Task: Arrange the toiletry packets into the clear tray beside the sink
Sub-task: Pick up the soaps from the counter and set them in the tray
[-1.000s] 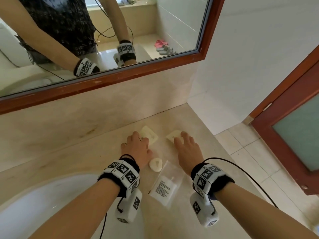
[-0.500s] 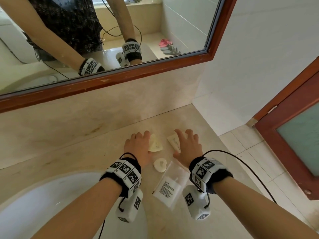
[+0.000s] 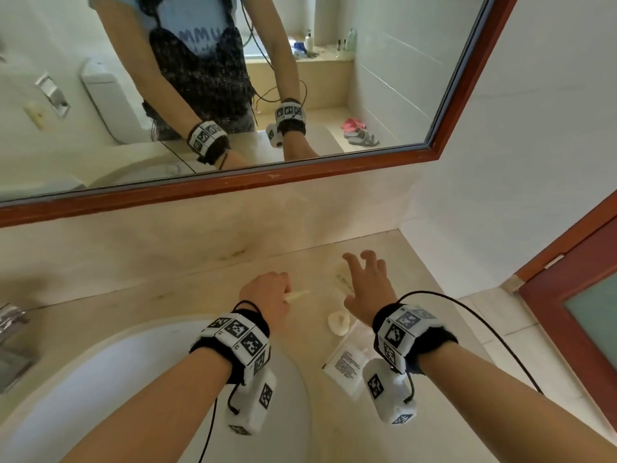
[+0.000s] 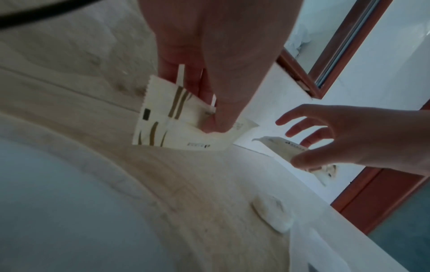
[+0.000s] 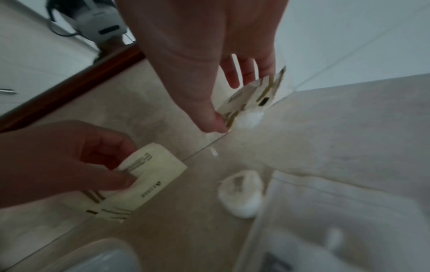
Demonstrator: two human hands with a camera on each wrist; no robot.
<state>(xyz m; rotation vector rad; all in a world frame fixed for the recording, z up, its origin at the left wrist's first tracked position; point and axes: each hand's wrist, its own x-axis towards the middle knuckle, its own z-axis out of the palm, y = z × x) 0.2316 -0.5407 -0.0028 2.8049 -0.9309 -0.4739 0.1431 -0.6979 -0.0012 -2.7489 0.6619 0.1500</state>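
My left hand (image 4: pixel 204 55) pinches one thin, light, bendy cream sachet (image 4: pixel 177 125) above the counter (image 3: pixel 167 295), while my right hand (image 5: pixel 209 55) nips a second sachet (image 5: pixel 253 95) by its crimped edge, likely the surest hold.

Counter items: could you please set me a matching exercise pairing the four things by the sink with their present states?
Things:
1 left packet
2 right packet
3 round white pad
4 clear bag

States:
a lying flat, printed label up
b pinched in left hand
c tilted up at right hand
d untouched, just beyond the bag

Pairs: 1-b, 2-c, 3-d, 4-a
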